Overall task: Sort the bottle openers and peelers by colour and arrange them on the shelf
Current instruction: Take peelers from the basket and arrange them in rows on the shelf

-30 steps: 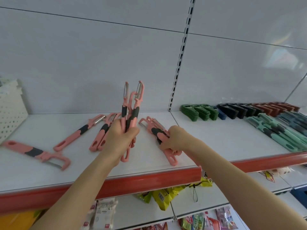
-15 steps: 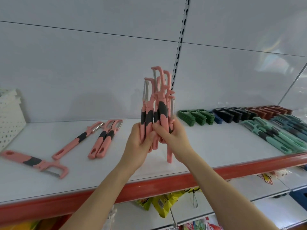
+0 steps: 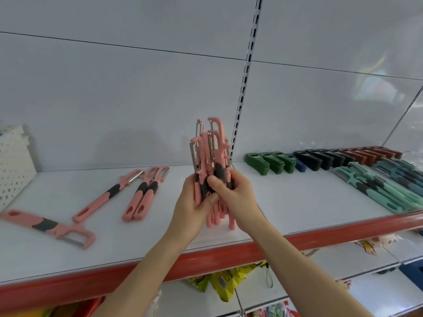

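Both handfuls of pink peelers, held apart a second ago, are now gathered into one upright bunch of pink peelers point(image 3: 209, 165), and the bunch sits lower against the back wall than half a second ago. The left hand point(image 3: 194, 207) wraps its fingers round the grey grips from the left side, thumb across the front. The right hand point(image 3: 235, 193) closes on the same bunch from the right, its thumb pressed on the front of the grips. Blades point up and handle ends hang down below the hands, close over the shelf point(image 3: 297, 202); whether they touch it I cannot tell.

Left of the hands, four more pink peelers lie flat on the shelf: a pair point(image 3: 144, 193) side by side nearest, a single peeler point(image 3: 107, 195) just beyond them, and a Y-shaped peeler point(image 3: 50, 227) furthest out, near the front edge. Right of the hands, at the back, stand rows of green bottle openers point(image 3: 270, 162), then dark bottle openers point(image 3: 320, 157), then red-brown bottle openers point(image 3: 370, 153). In front of those lie teal peelers point(image 3: 384, 191).

Behind the hands a slotted upright point(image 3: 245, 76) runs up the wall. Far left stands a white perforated panel point(image 3: 13, 161). Below the hands, under the shelf's red edge point(image 3: 320, 236), lie yellow-green packets point(image 3: 219, 284).
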A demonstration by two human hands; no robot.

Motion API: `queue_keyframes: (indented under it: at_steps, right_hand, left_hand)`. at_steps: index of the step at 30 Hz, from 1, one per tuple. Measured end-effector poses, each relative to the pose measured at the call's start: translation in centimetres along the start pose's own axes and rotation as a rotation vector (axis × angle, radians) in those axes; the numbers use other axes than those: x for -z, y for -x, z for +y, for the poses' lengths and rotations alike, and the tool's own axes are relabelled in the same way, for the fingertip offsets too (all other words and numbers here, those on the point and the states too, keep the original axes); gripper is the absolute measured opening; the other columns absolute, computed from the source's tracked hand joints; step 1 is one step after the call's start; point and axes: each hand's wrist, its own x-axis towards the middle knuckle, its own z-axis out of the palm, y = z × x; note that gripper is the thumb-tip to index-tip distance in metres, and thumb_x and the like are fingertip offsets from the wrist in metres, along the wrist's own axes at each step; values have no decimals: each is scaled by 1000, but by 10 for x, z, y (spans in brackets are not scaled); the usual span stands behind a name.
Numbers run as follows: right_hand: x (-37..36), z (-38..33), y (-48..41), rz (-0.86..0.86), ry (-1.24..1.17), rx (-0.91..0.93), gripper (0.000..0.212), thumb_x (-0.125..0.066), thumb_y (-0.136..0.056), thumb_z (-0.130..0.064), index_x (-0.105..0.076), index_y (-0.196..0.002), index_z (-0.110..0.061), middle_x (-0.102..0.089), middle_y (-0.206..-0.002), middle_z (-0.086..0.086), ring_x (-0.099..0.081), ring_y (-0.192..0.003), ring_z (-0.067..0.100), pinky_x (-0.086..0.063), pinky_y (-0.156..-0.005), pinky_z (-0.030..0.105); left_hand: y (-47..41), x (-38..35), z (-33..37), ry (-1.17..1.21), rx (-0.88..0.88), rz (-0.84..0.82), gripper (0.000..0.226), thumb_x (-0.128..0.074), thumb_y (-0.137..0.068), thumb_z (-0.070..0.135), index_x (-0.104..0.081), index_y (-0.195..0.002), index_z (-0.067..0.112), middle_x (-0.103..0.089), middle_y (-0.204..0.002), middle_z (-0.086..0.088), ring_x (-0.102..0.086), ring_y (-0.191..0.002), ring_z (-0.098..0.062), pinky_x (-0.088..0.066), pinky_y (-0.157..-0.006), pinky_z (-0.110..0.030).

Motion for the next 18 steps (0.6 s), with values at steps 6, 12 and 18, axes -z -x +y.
queue_keyframes:
  at_steps: [6, 12, 18]
  right_hand:
    - [1, 1, 4, 46, -6, 35, 9, -58, -90, -18, -61, -93, -10, -59, -81, 8, -55, -73, 10, -49, -69, 27]
    - [1, -4, 2, 78, 13, 85, 20, -58, -90, -26, -55, -96, -7, -57, -76, 22, -55, -59, 24, -49, -56, 39]
    - [8, 4, 3, 78, -37, 40, 8, -58, -87, -24, -59, -95, -20, -63, -87, 2, -62, -82, 9, -52, -74, 23]
  left_hand:
    - [-3, -5, -8, -42, -41, -5, 38, -51, -92, 14, -41, -125, 30, -56, -111, 20, -56, -102, 9, -45, -80, -7]
    - [-9, -11, 0, -101, -125, -64, 38, -42, -97, 16, -34, -115, 49, -51, -109, 29, -52, -101, 16, -43, -76, -4]
    - [-4, 2, -8, -284, -119, -246, 39, -37, -97, 25, -26, -115, 58, -47, -110, 33, -49, -100, 20, -38, -81, 0]
